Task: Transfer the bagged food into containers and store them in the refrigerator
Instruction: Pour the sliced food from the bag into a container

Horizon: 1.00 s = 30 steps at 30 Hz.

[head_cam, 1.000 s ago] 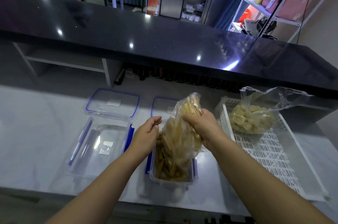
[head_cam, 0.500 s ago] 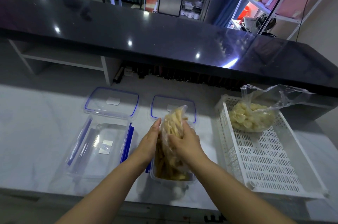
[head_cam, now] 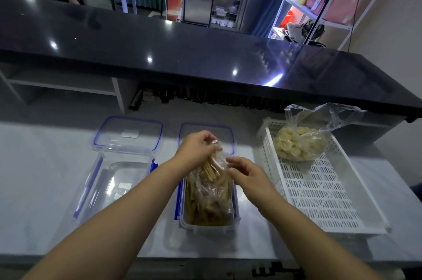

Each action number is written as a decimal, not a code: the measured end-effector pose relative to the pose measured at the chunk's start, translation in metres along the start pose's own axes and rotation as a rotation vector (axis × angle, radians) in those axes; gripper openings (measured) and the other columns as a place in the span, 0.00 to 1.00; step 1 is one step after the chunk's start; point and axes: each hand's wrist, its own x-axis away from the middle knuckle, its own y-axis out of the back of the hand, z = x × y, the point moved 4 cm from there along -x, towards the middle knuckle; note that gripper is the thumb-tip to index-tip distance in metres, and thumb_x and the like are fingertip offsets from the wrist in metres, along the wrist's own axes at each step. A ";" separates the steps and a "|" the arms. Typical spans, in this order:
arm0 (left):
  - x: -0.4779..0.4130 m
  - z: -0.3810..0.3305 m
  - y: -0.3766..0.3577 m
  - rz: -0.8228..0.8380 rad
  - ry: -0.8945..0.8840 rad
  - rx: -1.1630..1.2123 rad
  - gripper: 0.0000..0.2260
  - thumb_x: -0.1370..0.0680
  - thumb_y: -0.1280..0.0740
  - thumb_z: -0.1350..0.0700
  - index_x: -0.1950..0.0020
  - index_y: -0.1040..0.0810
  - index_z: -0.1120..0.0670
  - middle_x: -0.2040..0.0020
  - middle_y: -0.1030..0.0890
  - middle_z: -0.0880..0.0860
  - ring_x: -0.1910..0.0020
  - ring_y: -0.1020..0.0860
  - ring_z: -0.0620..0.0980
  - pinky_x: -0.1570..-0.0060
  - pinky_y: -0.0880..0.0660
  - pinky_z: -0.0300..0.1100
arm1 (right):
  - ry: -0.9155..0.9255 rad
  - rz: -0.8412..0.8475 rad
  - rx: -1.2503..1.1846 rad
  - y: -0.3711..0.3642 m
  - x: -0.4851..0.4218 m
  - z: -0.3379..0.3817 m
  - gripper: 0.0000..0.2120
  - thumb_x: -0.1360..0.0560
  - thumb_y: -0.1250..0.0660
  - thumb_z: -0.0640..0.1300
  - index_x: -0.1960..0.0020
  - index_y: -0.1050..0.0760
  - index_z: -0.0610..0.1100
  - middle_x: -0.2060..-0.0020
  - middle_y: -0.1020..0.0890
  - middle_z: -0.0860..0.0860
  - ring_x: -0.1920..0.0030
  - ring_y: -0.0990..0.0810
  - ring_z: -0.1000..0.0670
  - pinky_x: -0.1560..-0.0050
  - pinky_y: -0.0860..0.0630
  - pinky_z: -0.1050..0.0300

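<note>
**Bag of sticks is in the tub, not emptied yet**

As far as I can read it, the step in hand is getting the first lot of food out of its plastic and into a box. The bag of sticks (head_cam: 210, 179), yellow-brown strips of something, stands inside the middle container (head_cam: 236, 219) on the pale counter (head_cam: 34, 165). Its top end pokes up above the rim. I honestly can't tell whether any strips are already loose in the box, because the film covers most of them.

The left hand (head_cam: 196, 151) has its fingers curled round the bunched top of the bag, pinching the plastic. The right hand (head_cam: 249, 173) sits just beside the bag's right edge with its fingers loosely bent. They seem to brush the film, but I can't say whether they actually grip it.

Other stuff: an empty container (head_cam: 114, 186) to the left, and two blue-rimmed lids (head_cam: 127, 133) lying behind the boxes. The second bag (head_cam: 299, 142), full of pale round slices, waits in the white basket (head_cam: 319, 199) on the right.

Next move, I'd guess, is to find the bag's opening, tip or pull the plastic up, and let the sticks slide out into the box. The film is floppy, so it probably wants both hands, or strips will land on the counter. After that come the lid, the second bag and the fridge, so the job is still early.
</note>
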 end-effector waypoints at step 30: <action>0.010 -0.056 0.056 -0.034 -0.146 0.314 0.03 0.25 0.32 0.57 0.54 0.20 0.54 0.56 0.17 0.53 0.56 0.18 0.52 0.56 0.21 0.43 | 0.290 -0.025 -0.002 0.016 0.004 0.104 0.09 0.29 0.28 0.36 0.64 0.27 0.43 0.72 0.21 0.51 0.69 0.19 0.53 0.68 0.24 0.62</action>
